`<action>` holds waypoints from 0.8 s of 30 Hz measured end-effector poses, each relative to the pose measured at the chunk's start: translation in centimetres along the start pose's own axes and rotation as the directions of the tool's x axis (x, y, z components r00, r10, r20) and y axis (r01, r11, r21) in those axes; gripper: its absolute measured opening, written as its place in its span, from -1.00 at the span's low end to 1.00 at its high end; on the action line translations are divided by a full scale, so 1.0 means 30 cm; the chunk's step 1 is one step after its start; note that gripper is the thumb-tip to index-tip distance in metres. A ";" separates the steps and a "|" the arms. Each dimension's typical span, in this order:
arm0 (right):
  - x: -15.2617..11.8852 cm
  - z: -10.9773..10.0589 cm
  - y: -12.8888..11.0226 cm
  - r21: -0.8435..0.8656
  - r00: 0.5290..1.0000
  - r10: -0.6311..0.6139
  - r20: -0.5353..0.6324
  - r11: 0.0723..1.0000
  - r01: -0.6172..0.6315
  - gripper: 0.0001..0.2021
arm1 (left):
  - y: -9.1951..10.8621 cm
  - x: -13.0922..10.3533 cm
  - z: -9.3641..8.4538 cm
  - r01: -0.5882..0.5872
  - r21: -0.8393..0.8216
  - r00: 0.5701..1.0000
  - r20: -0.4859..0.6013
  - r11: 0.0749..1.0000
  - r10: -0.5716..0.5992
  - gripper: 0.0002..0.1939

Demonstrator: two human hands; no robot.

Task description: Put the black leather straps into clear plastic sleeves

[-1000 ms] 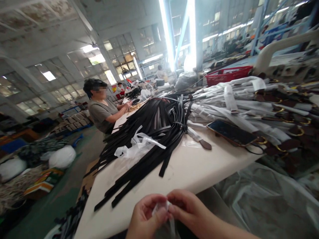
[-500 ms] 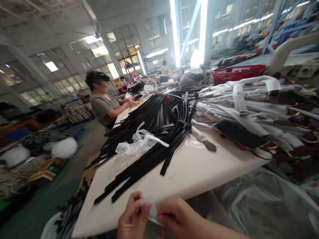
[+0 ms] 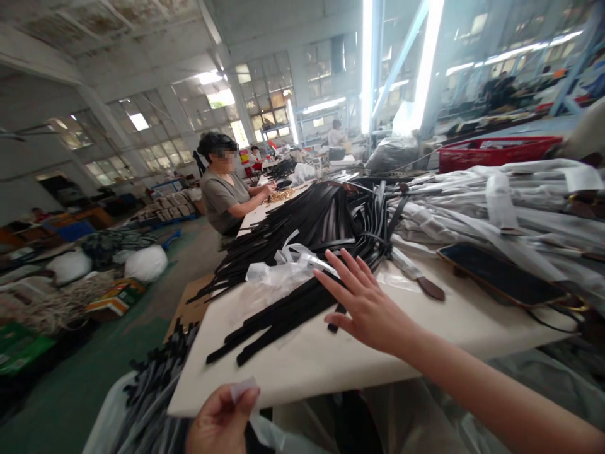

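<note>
My left hand [image 3: 222, 416] is low at the table's near edge, its thumb and fingers pinched on a thin translucent plastic sleeve [image 3: 271, 435]. The sleeve trails down to the right, out of the frame. My right hand [image 3: 362, 302] is stretched out over the table, fingers spread, holding nothing. Under and beyond it lie many flat black straps [image 3: 283, 312], bundled at their far end. A crumpled strip of clear white plastic [image 3: 269, 271] rests on the straps, just left of my right fingertips. Whether those fingertips touch anything I cannot tell.
Plastic-wrapped straps with brown tips [image 3: 472, 208] are heaped on the right beside a phone [image 3: 501, 271]. Behind them stands a red basket [image 3: 496, 151]. A co-worker [image 3: 224, 195] works at the table's far left side. More dark straps [image 3: 155, 391] fill a container below left.
My right hand has let go of the plastic and moved forward over the black straps, opening its fingers. My left hand still pinches the plastic and is lower left. The view has swung left.
</note>
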State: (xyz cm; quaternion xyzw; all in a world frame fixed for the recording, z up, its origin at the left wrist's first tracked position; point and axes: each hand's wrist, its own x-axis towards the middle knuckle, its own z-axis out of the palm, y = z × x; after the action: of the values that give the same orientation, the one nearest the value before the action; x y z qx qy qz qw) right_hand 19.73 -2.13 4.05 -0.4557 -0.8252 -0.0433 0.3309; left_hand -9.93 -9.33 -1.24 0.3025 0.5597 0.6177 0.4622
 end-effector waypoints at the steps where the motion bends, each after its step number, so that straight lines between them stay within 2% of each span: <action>1: 0.024 0.010 0.001 0.012 1.000 0.000 0.019 1.000 0.000 -0.36 | -0.003 -0.003 0.007 -0.026 0.014 1.000 -0.005 1.000 0.026 -0.57; 3: 0.075 0.061 -0.013 0.085 0.994 -0.010 0.113 0.996 0.001 -0.50 | -0.009 -0.014 0.036 -0.101 0.033 0.994 -0.028 0.994 0.102 -0.54; 6: 0.146 0.194 -0.044 0.159 0.971 -0.070 0.227 0.987 0.034 -0.65 | -0.014 -0.029 0.080 -0.196 0.035 0.979 -0.051 0.980 0.198 -0.52; 9: 0.191 0.304 -0.064 0.197 0.968 -0.109 0.225 0.978 0.064 -0.91 | -0.005 -0.033 0.086 -0.224 0.037 0.973 -0.052 0.974 0.226 -0.51; 10: 0.196 0.316 -0.069 0.217 0.973 -0.110 0.202 0.974 0.065 -0.98 | 0.001 -0.033 0.079 -0.233 0.044 0.970 -0.056 0.971 0.236 -0.51; 11: 0.195 0.311 -0.075 0.242 0.980 -0.106 0.168 0.968 0.064 -0.93 | 0.008 -0.033 0.069 -0.242 0.053 0.968 -0.061 0.969 0.245 -0.51; 13: 0.170 0.251 -0.093 0.288 0.994 -0.079 0.078 0.956 0.053 -0.86 | 0.026 -0.037 0.047 -0.258 0.101 0.962 -0.063 0.961 0.265 -0.54; 16: 0.085 0.070 -0.138 0.415 0.998 -0.009 -0.057 0.909 0.032 -0.74 | 0.056 -0.055 0.032 -0.299 0.212 0.949 -0.038 0.930 0.313 -0.58; 17: 0.051 0.004 -0.157 0.502 0.996 0.009 -0.084 0.864 0.035 -0.73 | 0.067 -0.063 0.034 -0.314 0.246 0.944 -0.023 0.917 0.330 -0.59; 18: 0.018 -0.057 -0.176 0.546 0.997 -0.022 -0.071 0.836 0.057 -0.75 | 0.076 -0.071 0.039 -0.328 0.275 0.939 -0.008 0.904 0.343 -0.59; 20: -0.037 -0.144 -0.209 0.487 0.992 -0.126 -0.012 0.866 0.116 -0.79 | 0.087 -0.084 0.053 -0.342 0.333 0.936 0.040 0.879 0.349 -0.60; 22: -0.072 -0.174 -0.228 0.333 0.977 -0.201 0.069 0.928 0.167 -0.79 | 0.088 -0.092 0.065 -0.357 0.396 0.932 0.089 0.846 0.352 -0.62; 24: -0.087 -0.162 -0.230 0.232 0.970 -0.208 0.126 0.957 0.175 -0.79 | 0.081 -0.100 0.075 -0.383 0.449 0.922 0.138 0.807 0.360 -0.66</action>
State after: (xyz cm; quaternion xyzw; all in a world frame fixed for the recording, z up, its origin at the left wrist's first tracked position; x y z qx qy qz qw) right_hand 17.76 -9.84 7.87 -0.3361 -0.8877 0.0503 0.3106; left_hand -7.33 -11.00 1.98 0.5227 0.6108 0.5355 0.2587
